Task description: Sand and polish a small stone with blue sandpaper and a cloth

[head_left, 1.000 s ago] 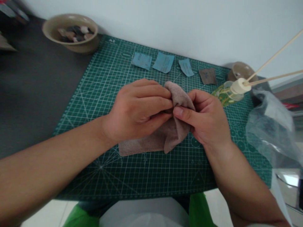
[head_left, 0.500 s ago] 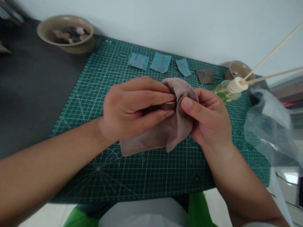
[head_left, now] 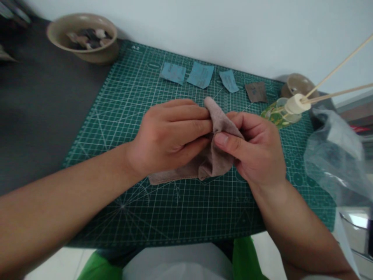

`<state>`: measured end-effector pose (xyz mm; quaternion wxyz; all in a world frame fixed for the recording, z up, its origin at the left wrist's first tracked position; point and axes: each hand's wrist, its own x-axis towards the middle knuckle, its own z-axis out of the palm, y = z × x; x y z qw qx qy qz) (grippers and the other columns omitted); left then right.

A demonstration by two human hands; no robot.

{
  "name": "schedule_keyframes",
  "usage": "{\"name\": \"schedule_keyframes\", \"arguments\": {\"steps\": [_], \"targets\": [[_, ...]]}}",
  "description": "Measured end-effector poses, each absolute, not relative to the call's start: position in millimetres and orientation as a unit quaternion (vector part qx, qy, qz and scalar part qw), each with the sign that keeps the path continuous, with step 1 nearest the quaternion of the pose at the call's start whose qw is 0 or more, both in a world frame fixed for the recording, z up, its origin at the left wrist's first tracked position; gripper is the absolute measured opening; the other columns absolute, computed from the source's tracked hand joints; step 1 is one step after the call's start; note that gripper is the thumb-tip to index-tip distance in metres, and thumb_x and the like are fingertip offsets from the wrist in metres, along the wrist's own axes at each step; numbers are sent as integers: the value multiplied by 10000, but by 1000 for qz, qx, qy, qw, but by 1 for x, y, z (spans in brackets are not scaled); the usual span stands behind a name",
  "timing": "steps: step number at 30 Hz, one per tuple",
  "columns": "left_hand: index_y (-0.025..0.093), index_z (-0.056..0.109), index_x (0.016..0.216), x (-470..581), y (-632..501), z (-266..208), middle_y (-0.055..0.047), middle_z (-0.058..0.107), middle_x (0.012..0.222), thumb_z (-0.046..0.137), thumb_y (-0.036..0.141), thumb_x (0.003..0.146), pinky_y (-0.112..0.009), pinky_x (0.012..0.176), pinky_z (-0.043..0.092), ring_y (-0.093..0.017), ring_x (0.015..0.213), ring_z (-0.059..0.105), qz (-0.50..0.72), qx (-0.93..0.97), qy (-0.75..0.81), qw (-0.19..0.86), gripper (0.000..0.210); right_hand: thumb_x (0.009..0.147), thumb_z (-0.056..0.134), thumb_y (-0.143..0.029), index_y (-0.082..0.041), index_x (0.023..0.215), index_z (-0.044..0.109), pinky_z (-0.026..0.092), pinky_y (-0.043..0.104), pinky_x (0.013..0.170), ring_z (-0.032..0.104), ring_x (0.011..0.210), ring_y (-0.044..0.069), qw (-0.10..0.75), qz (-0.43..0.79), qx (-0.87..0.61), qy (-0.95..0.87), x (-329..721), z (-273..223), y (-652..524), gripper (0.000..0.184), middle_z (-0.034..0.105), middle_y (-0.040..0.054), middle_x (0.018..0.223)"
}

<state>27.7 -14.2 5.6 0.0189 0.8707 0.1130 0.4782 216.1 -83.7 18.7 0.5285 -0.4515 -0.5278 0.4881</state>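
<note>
- The dark grey table carried a wide-rimmed brown bowl and, beside it, a green A2 cutting mat.
- On this mat lay three blue paper pieces and one brownish-grey square.
- A reed diffuser stood on its right part.

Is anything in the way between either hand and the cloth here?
Nothing visible is. The right hand pinches the brown cloth directly; the left hand is right up against it, though its exact grip is hidden.
</note>
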Motion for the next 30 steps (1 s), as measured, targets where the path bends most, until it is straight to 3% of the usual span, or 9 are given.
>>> {"name": "schedule_keyframes", "arguments": {"steps": [6,9,15,18,22,27,30], "targets": [[212,696,1095,20,-17,7,-15,789,1073,637,243,1011,-314,893,650,-175,973,779,462,878,121,37,107,784,887,-255,-207,705,711,353,253,510,469,554,91,559,521,-446,-465,217,20,-85,199,629,-44,655],[209,710,1104,18,-20,9,-28,800,1092,695,249,988,-302,895,655,-183,980,785,456,879,125,59,124,770,894,-242,-204,689,698,344,237,492,457,530,79,567,532,-444,-445,216,22,-84,216,626,-49,641],[199,730,1139,18,-16,8,-57,809,1111,710,211,975,-316,906,661,-197,1020,782,472,866,146,78,165,749,906,-429,-215,683,639,401,262,527,497,570,111,550,582,-415,-431,214,21,-82,349,595,-37,651],[195,737,1100,20,-10,4,-72,810,1095,710,203,955,-341,848,676,-209,947,790,472,872,127,29,147,797,874,-396,-209,701,657,396,270,566,489,610,111,535,513,-438,-508,213,19,-82,303,597,-32,690],[248,726,1001,23,-7,0,-12,801,989,621,183,988,-335,768,687,-181,831,787,462,880,111,-24,124,769,898,-297,-194,650,634,368,277,585,478,636,111,517,403,-490,-575,213,17,-84,308,586,-37,673],[206,708,1112,21,-15,6,-40,814,1076,670,212,988,-313,872,682,-178,966,791,465,877,120,18,130,757,900,-311,-199,659,635,341,254,514,435,550,90,549,513,-458,-475,215,17,-83,304,578,-49,629],[244,714,1168,18,-18,9,-15,814,1119,700,241,983,-296,901,671,-180,1029,784,458,876,137,58,186,712,926,-333,-205,638,605,346,242,487,437,528,89,556,556,-454,-418,215,20,-81,354,572,-47,611]]}}
